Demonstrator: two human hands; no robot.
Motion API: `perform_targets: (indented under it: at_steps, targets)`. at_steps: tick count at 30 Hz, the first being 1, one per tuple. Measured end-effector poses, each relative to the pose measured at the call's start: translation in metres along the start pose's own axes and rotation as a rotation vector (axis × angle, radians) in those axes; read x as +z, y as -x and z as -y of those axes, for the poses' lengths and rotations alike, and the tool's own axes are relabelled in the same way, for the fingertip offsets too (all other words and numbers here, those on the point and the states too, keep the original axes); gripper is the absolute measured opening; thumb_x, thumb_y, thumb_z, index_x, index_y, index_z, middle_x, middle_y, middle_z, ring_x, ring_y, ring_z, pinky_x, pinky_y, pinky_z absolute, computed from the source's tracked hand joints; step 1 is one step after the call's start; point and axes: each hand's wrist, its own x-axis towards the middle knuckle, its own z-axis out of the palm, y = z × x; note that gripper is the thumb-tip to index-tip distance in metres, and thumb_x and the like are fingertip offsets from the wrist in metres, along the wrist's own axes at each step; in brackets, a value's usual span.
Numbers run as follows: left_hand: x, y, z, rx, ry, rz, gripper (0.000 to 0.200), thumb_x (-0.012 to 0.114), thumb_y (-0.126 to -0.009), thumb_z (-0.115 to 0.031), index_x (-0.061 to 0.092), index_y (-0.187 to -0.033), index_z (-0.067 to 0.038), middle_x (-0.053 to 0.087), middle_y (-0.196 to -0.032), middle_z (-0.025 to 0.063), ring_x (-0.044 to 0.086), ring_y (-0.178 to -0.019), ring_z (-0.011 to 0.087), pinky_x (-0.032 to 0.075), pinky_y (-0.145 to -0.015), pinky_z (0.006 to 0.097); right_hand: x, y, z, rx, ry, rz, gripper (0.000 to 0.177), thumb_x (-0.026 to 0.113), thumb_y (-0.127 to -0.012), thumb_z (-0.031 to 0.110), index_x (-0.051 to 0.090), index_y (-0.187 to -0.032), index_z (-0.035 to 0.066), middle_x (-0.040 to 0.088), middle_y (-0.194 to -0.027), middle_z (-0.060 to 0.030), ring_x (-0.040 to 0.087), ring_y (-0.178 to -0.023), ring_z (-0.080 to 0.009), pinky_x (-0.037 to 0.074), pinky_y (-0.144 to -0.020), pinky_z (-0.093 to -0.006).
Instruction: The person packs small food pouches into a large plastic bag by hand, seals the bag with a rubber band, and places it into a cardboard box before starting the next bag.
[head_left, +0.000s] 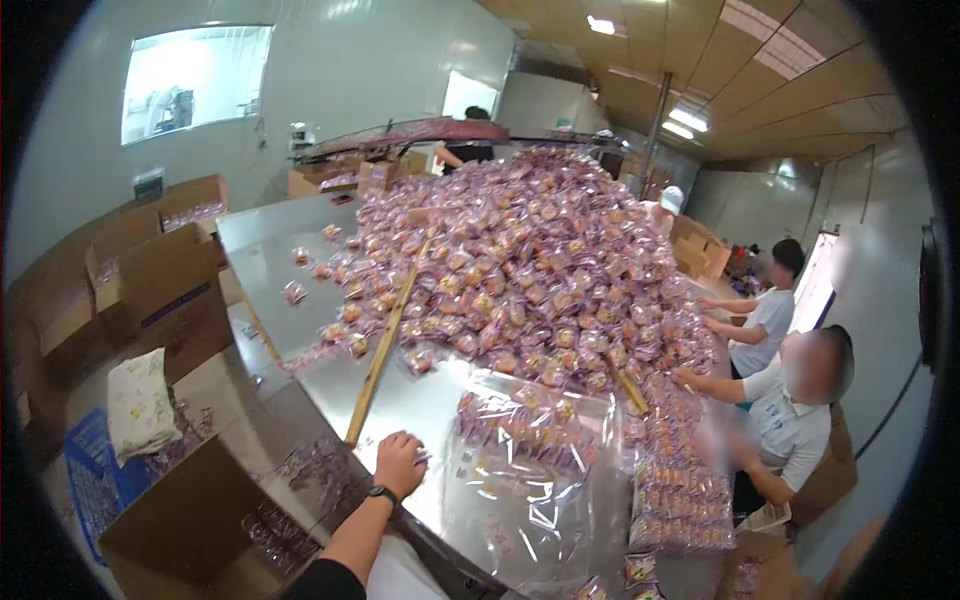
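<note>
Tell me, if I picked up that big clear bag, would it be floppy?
Probably floppy: the bag looks like thin, creased film. Its far part may sag heavier, since packets seem to be inside there. It might slide easily too, because it's shiny and the table looks smooth.

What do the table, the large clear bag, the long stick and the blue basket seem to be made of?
Table: likely sheet metal, smooth and silvery, given its cool grey sheen.
Large clear bag: thin, glossy plastic film, see-through with sharp white glints.
Long stick: probably wood or bamboo, yellowish brown; any varnish is unclear.
Blue basket: apparently moulded plastic, evenly coloured with openwork sides.
</note>
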Motion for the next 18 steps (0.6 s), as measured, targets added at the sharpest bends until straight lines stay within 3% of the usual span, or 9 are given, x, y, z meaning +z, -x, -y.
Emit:
perform_targets:
  at_steps: [4,9,13,16,18]
  targets:
    - [0.003,0.002,0.002,-0.018,-0.016,-0.01,0.03,0.077,-0.071,-0.017,0.071,-0.099,-0.01,0.067,-0.109,0.0108,0.058,-0.12,0.0347,0.044,-0.104,0.0483,0.001,-0.012,0.0,-0.021,0.008,-0.049,0.039,0.056,-0.102,0.033,0.062,-0.135,0.013,0.069,-0.126,-0.0102,0.066,-0.112,-0.0307,0.052,-0.095,-0.0458]
    - [0.009,0.003,0.008,0.035,0.015,-0.103,0.023,0.074,-0.067,-0.016,0.071,-0.089,-0.01,0.068,-0.099,0.0103,0.062,-0.107,0.0342,0.046,-0.099,0.0477,0.003,-0.029,0.002,-0.09,0.015,-0.119,0.039,0.055,-0.102,0.034,0.062,-0.136,0.014,0.069,-0.126,-0.0098,0.066,-0.112,-0.0304,0.052,-0.095,-0.0459]
    - [0.011,0.004,0.009,0.058,0.011,-0.116,0.024,0.072,-0.066,-0.015,0.071,-0.089,-0.01,0.067,-0.099,0.0102,0.06,-0.108,0.0353,0.046,-0.098,0.0475,0.004,-0.042,-0.003,-0.122,0.026,-0.156,0.039,0.055,-0.103,0.034,0.062,-0.136,0.014,0.069,-0.126,-0.0095,0.066,-0.113,-0.0301,0.052,-0.095,-0.0459]
    - [0.019,0.004,0.016,0.005,-0.003,-0.055,0.024,0.073,-0.068,-0.018,0.072,-0.09,-0.011,0.067,-0.099,0.0092,0.059,-0.111,0.0335,0.045,-0.098,0.0461,0.002,-0.046,-0.003,-0.138,0.034,-0.175,0.039,0.054,-0.103,0.035,0.062,-0.136,0.014,0.069,-0.126,-0.0092,0.066,-0.113,-0.03,0.052,-0.095,-0.046]
    - [0.023,0.005,0.017,0.034,0.0,-0.118,0.024,0.077,-0.063,-0.017,0.071,-0.085,-0.011,0.066,-0.097,0.0095,0.06,-0.107,0.0343,0.045,-0.094,0.0477,0.002,-0.05,-0.003,-0.139,0.034,-0.181,0.039,0.054,-0.103,0.035,0.062,-0.136,0.015,0.069,-0.127,-0.0091,0.066,-0.113,-0.0298,0.052,-0.095,-0.046]
